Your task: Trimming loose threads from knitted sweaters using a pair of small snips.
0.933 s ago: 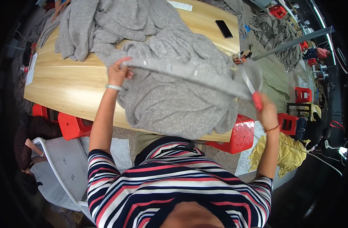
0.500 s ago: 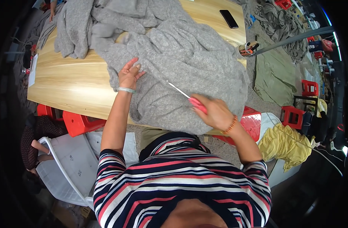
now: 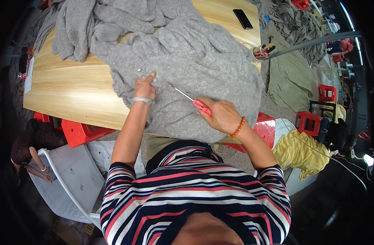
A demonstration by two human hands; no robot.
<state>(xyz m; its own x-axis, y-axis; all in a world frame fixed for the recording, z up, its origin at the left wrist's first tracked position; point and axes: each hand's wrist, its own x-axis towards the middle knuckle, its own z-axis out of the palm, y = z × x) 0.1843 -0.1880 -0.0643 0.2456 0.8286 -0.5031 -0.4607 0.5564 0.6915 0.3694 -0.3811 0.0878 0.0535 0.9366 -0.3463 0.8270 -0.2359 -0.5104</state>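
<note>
A grey knitted garment (image 3: 203, 53) lies bunched over the near part of the table. My left hand (image 3: 146, 86), with a pale bangle at the wrist, is closed on a fold of the knit; its fingertips are partly hidden. My right hand (image 3: 221, 114) grips a hook tool (image 3: 202, 107) by its red handle. Its thin metal shaft points up and left, the tip just right of my left hand and over the knit. Whether the tip touches the knit I cannot tell. A tiny whitish spot (image 3: 139, 70) shows on the garment beyond my left hand.
On the wooden table (image 3: 72, 90) are more grey knits (image 3: 74, 30), a black phone (image 3: 242, 19) and a cup of tools (image 3: 262, 52). Red stools (image 3: 82, 132) stand under its near edge. At the left, a person (image 3: 35, 147) reaches into a white bin (image 3: 72, 179). Yellow cloth (image 3: 303, 153) lies right.
My left hand has gone from spread fingers to a closed grip on the knit, shifting slightly right and nearer. My right hand has moved the hook tool left, toward it.
</note>
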